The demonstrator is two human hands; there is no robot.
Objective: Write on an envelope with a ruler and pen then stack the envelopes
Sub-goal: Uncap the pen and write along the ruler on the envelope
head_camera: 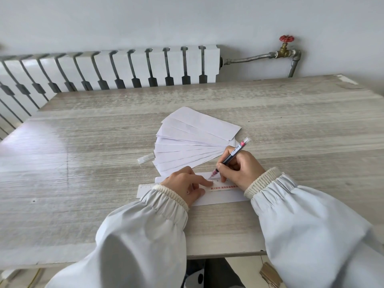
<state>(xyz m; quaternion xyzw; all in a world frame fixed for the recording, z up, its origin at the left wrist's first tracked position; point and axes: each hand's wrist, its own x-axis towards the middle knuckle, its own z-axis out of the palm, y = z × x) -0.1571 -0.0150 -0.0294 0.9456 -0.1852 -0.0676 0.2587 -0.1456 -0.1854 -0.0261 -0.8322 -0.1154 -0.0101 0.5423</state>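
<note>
A white envelope (222,198) lies flat near the table's front edge. Across it rests a clear ruler (145,189) with red print. My left hand (185,183) presses down on the ruler, fingers spread flat. My right hand (239,168) grips a pen (232,155) with a dark barrel and red tip, its point touching the envelope just above the ruler's edge. Behind the hands, several white envelopes (193,142) are fanned out on the table.
The clear pen cap (145,158) lies left of the fan. The wooden table (83,163) stretches wide on both sides. A white radiator (124,67) and a pipe with a red valve (286,39) stand against the back wall.
</note>
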